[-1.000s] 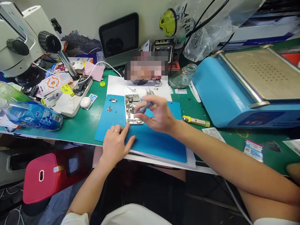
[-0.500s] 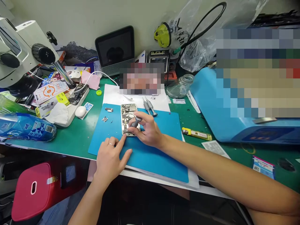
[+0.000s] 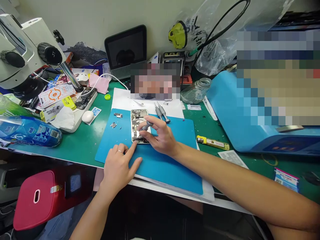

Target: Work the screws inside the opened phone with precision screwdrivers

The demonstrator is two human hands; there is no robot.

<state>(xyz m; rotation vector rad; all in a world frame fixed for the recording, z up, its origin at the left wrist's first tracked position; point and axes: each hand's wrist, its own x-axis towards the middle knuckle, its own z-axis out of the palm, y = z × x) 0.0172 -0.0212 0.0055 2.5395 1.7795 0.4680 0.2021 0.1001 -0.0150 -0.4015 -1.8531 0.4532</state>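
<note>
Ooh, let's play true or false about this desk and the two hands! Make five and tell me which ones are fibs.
1. The right hand holds a grey tool in its fingers. True.
2. The opened phone lies on a red mat. False: the mat is blue.
3. The left hand wears a ring. True.
4. The yellow cutter is in the left hand. False: it lies on the green table, right of the mat.
5. Two other grey tools are near the phone. True.
</note>
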